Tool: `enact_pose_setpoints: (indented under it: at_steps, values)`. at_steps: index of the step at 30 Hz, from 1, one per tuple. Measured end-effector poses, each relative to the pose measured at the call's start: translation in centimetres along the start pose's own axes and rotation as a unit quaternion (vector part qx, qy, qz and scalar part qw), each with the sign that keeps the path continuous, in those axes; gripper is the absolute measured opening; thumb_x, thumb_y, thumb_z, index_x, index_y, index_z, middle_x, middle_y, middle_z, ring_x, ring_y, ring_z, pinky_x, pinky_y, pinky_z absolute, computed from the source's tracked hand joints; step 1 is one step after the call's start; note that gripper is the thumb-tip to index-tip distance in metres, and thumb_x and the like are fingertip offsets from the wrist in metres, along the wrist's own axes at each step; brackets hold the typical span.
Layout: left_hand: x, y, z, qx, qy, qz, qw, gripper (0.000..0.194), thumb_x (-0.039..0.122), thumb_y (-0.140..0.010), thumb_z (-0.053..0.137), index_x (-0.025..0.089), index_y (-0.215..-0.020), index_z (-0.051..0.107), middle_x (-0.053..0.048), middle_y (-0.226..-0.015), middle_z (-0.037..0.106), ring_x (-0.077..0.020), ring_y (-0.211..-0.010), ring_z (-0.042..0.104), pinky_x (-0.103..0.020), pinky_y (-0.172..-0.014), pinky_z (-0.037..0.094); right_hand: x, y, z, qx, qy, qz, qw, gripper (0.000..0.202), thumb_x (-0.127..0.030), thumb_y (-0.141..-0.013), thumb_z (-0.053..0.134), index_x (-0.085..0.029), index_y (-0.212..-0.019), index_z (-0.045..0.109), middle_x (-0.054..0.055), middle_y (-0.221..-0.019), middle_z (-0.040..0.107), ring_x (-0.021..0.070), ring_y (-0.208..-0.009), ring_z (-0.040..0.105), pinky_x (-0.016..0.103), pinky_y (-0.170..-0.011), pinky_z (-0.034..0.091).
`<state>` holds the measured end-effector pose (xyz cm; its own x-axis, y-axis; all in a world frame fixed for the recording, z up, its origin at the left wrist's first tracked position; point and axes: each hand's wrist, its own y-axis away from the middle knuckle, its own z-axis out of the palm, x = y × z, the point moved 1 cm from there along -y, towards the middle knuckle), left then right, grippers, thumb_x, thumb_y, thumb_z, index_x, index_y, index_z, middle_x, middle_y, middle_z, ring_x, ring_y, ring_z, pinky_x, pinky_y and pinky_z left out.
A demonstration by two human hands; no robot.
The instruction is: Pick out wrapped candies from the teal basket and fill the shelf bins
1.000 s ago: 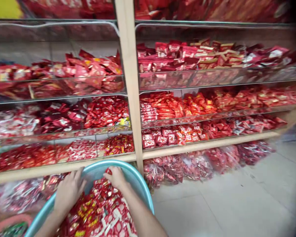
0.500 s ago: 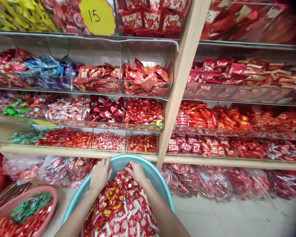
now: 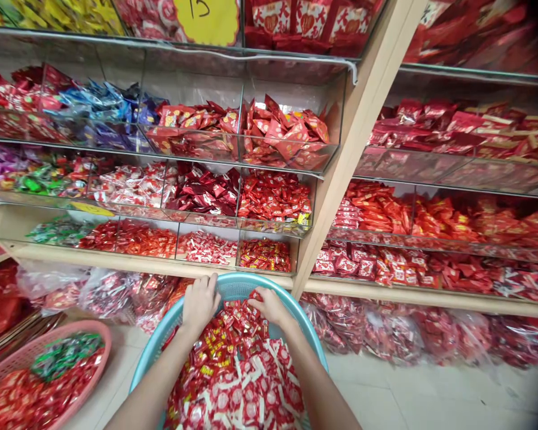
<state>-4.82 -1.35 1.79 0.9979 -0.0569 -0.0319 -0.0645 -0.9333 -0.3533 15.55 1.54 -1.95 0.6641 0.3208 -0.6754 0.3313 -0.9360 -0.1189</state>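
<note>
A blue-green plastic basket (image 3: 311,322) in front of me holds wrapped candies. Red wrappers with yellow print (image 3: 210,349) lie toward its left, and red-and-white ones (image 3: 251,391) are heaped at the near side. My left hand (image 3: 200,304) is at the far left rim, its fingers curled over the edge. Inside the basket's far side, my right hand (image 3: 269,306) is closed, with a small red wrapped candy (image 3: 254,295) between thumb and fingers. Both forearms cross over the near part of the basket.
Shelves with clear-fronted bins of candies (image 3: 273,197) rise ahead, split by a slanting wooden post (image 3: 341,167). A pink basket (image 3: 105,352) of candies stands at lower left. Filled plastic bags (image 3: 394,337) line the floor under the bottom shelf. A yellow price tag (image 3: 208,24) hangs above.
The view has turned, so shelves and basket sit farther right in the picture. Both hands keep nearly the same places at the basket.
</note>
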Motion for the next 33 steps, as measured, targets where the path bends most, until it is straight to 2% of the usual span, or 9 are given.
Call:
enact_pose_setpoints:
  at_steps: [5, 7, 11, 13, 17, 23, 28, 30, 33]
  values:
    - [0.3, -0.1, 0.0, 0.007, 0.007, 0.001, 1.000, 0.041, 0.028, -0.084, 0.036, 0.017, -0.123, 0.043, -0.011, -0.099, 0.053, -0.0237, -0.094, 0.046, -0.036, -0.078, 0.031, -0.3, 0.4, 1.0, -0.052, -0.107, -0.001, 0.993, 0.018, -0.036, -0.082, 0.049, -0.019, -0.079, 0.052, -0.003, -0.065, 0.055, 0.0098, -0.043, 0.051, 0.020, -0.045, 0.032]
    - [0.3, 0.0, 0.0, 0.010, 0.006, 0.002, 1.000, 0.041, 0.028, -0.084, 0.037, 0.017, -0.123, 0.043, -0.011, -0.099, 0.053, -0.0238, -0.094, 0.046, -0.036, -0.078, 0.032, -0.4, 0.4, 1.3, -0.040, -0.085, -0.010, 0.996, 0.019, -0.036, -0.083, 0.049, -0.019, -0.075, 0.052, -0.003, -0.063, 0.055, 0.0107, -0.047, 0.053, 0.020, -0.049, 0.034]
    - [0.3, 0.0, 0.1, 0.015, 0.006, 0.004, 1.000, 0.041, 0.028, -0.085, 0.036, 0.017, -0.124, 0.042, -0.011, -0.099, 0.053, -0.0236, -0.093, 0.046, -0.036, -0.078, 0.032, -0.5, 0.0, 1.1, 0.033, 0.012, -0.025, 0.999, 0.022, -0.035, -0.082, 0.051, -0.018, -0.068, 0.053, 0.002, -0.071, 0.060, 0.0147, -0.066, 0.054, 0.023, -0.061, 0.036]
    - [0.2, 0.0, 0.3, 0.016, 0.006, 0.004, 1.000, 0.041, 0.028, -0.085, 0.036, 0.016, -0.124, 0.042, -0.011, -0.099, 0.053, -0.0235, -0.093, 0.046, -0.036, -0.077, 0.031, -0.4, -0.2, 0.9, 0.049, 0.027, -0.029, 0.998, 0.021, -0.034, -0.083, 0.049, -0.018, -0.070, 0.054, 0.002, -0.072, 0.060, 0.0150, -0.067, 0.052, 0.024, -0.064, 0.036]
    - [0.2, -0.1, 0.5, 0.018, 0.009, 0.007, 1.000, 0.041, 0.029, -0.085, 0.036, 0.016, -0.123, 0.043, -0.010, -0.098, 0.053, -0.0235, -0.092, 0.046, -0.035, -0.076, 0.031, -0.5, -0.3, 0.4, 0.046, 0.015, -0.041, 0.998, 0.019, -0.028, -0.086, 0.042, -0.018, -0.080, 0.058, 0.003, -0.077, 0.062, 0.0155, -0.071, 0.054, 0.024, -0.067, 0.038]
    - [0.0, 0.1, 0.7, 0.016, 0.014, 0.005, 1.000, 0.042, 0.028, -0.085, 0.036, 0.015, -0.124, 0.042, -0.011, -0.099, 0.053, -0.0232, -0.092, 0.046, -0.035, -0.077, 0.031, -1.4, 0.2, 1.0, 0.001, 0.064, -0.039, 0.997, 0.025, -0.019, -0.085, 0.045, -0.023, -0.106, 0.058, 0.005, -0.101, 0.063, 0.0179, -0.092, 0.058, 0.025, -0.076, 0.040]
    - [-0.3, 0.2, 0.7, 0.022, -0.001, 0.004, 1.000, 0.042, 0.028, -0.084, 0.036, 0.015, -0.123, 0.042, -0.010, -0.098, 0.053, -0.0229, -0.090, 0.045, -0.035, -0.076, 0.031, -2.6, 0.4, 1.4, 0.006, 0.111, -0.025, 0.994, 0.030, -0.027, -0.086, 0.046, -0.025, -0.115, 0.053, 0.005, -0.110, 0.057, 0.0179, -0.096, 0.058, 0.025, -0.077, 0.041]
    - [-0.4, 0.2, 0.7, 0.022, -0.003, 0.002, 1.000, 0.041, 0.029, -0.084, 0.037, 0.016, -0.123, 0.042, -0.009, -0.097, 0.052, -0.0228, -0.090, 0.045, -0.035, -0.076, 0.031, -2.9, 0.5, 1.2, 0.007, 0.118, -0.017, 0.993, 0.032, -0.033, -0.086, 0.048, -0.025, -0.116, 0.051, 0.006, -0.112, 0.055, 0.0179, -0.093, 0.058, 0.026, -0.074, 0.041]
    - [-0.4, 0.2, 0.8, 0.021, -0.002, -0.002, 1.000, 0.042, 0.029, -0.084, 0.038, 0.016, -0.124, 0.042, -0.009, -0.098, 0.052, -0.0226, -0.090, 0.044, -0.035, -0.076, 0.031, -3.0, 0.5, 0.6, 0.017, 0.118, -0.013, 0.993, 0.019, -0.032, -0.085, 0.048, -0.023, -0.100, 0.057, 0.004, -0.101, 0.058, 0.0156, -0.083, 0.058, 0.024, -0.068, 0.039]
